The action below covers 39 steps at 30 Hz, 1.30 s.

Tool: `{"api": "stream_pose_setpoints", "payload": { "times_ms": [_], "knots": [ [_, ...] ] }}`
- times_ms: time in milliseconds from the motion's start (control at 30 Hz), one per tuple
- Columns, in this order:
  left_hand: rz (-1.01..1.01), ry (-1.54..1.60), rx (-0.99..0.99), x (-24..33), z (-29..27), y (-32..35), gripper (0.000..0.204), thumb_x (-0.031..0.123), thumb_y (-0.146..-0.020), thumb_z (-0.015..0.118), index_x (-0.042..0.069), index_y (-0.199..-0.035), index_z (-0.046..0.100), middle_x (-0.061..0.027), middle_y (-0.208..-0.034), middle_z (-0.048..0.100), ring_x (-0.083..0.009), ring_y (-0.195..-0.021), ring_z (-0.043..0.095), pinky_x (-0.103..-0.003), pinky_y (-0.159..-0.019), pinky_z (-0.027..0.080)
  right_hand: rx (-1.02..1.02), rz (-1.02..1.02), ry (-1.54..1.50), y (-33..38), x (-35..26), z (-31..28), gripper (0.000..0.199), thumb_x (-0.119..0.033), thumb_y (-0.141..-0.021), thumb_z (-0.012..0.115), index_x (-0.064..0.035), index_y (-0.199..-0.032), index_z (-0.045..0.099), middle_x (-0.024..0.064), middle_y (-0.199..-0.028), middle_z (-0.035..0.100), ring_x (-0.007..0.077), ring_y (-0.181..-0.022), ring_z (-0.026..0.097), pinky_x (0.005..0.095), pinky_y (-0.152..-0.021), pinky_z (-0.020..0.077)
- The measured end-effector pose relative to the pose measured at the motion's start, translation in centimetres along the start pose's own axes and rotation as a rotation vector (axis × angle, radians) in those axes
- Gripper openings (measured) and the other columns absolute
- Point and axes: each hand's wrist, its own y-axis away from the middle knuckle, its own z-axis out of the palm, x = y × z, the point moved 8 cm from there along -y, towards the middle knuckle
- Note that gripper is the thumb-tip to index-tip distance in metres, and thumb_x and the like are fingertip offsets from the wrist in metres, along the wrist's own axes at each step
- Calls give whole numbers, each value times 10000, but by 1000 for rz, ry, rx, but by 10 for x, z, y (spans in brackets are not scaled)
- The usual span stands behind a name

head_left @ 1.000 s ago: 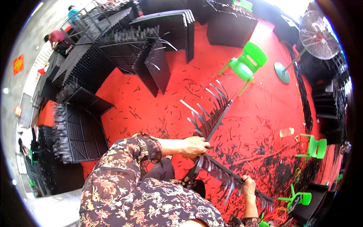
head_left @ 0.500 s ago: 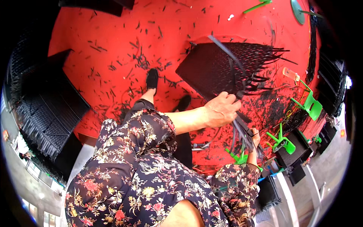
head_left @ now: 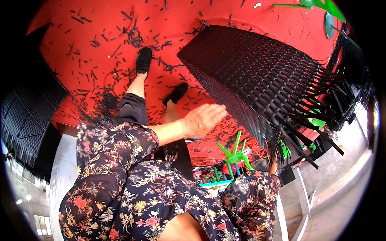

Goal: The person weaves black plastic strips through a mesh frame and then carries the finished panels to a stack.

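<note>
A black woven panel [head_left: 265,64] of flat plastic strips spreads across the right half, bent along its middle, with loose strip ends fringing its right and lower edges. My left hand [head_left: 205,120] is just left of the panel's lower side, apart from it. Its fingers are stretched out and it holds nothing. My right hand [head_left: 274,164] is at the panel's lower fringe, mostly behind the hanging strips. The panel stands raised there and only this hand meets it, so it appears to grip that edge; the fingers themselves are hidden.
Black strip offcuts [head_left: 132,38] litter the red floor [head_left: 100,24] around my feet. A green stool [head_left: 237,154] lies below the panel, by a tray of coloured items [head_left: 217,184]. More black woven work [head_left: 28,116] stands at the left. Another green seat [head_left: 329,9] shows top right.
The panel has come up closer and its fringe has swung right and down. My left hand has let go of the strips and moved left. The loose strips between my hands are gone from view.
</note>
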Motion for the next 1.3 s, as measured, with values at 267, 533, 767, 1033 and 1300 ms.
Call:
{"api": "stream_pose_setpoints", "payload": {
  "times_ms": [267,533,767,1033,1300],
  "knots": [
    [-540,155,-83,-103,29,28,642,104,-748,594,-44,-1321,347,-233,-1313,421,-372,-1226,399,-423,-1042,327,3,52,85,-14,0,-44,200,-164,-731,681,-55,-892,634,39,-861,619,169,-809,578,294,-751,442],
    [-483,62,-71,-133,9,-24,817,49,-745,571,45,-1427,122,-222,-963,561,-393,-889,530,-465,-802,442,30,91,142,-33,2,-76,198,-151,-734,684,-49,-897,638,31,-868,619,161,-817,573,286,-768,438],
    [-515,140,-103,-141,11,-44,918,31,-745,558,144,-1454,-14,-234,-820,578,-412,-817,568,-482,-747,460,66,140,137,-52,12,-116,197,-140,-736,687,-43,-902,642,24,-874,619,155,-824,569,278,-783,435],
    [-603,119,-226,-143,5,-51,931,60,-762,573,210,-1458,-28,-232,-758,577,-421,-775,584,-479,-731,462,57,160,92,-78,11,-128,195,-126,-739,691,-37,-907,646,17,-881,620,148,-832,564,270,-800,432],
    [-558,99,-218,-144,6,-57,898,75,-770,554,205,-1460,-6,-221,-764,588,-398,-771,598,-471,-751,466,38,167,85,-89,10,-130,194,-113,-742,694,-31,-912,650,9,-888,620,140,-840,559,261,-817,428]
  ]
}}
